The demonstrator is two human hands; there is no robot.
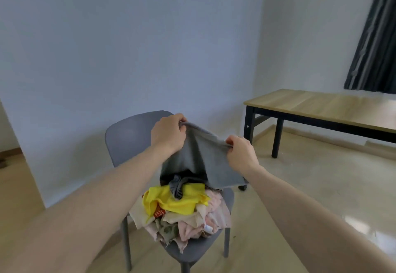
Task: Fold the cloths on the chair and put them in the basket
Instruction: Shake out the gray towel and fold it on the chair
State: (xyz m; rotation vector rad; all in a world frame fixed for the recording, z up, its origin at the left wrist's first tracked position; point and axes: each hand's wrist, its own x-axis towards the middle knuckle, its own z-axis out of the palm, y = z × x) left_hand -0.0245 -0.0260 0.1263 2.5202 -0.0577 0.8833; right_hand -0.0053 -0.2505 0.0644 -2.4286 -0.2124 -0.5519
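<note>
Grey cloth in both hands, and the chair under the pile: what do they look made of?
The grey cloth looks like a soft matte knit or fleece: it drapes in loose folds between the left hand and the right hand. The chair looks like moulded plastic, grey and dull, with a smooth one-piece back. Neither is certain from this view.

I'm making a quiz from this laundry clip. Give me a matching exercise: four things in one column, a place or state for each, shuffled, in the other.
1. grey cloth
2. yellow cloth
3. table
4. curtain

A. on top of the pile on the chair
B. hangs at upper right
C. held up by both hands
D. stands by the right wall

Pairs: 1-C, 2-A, 3-D, 4-B
</note>
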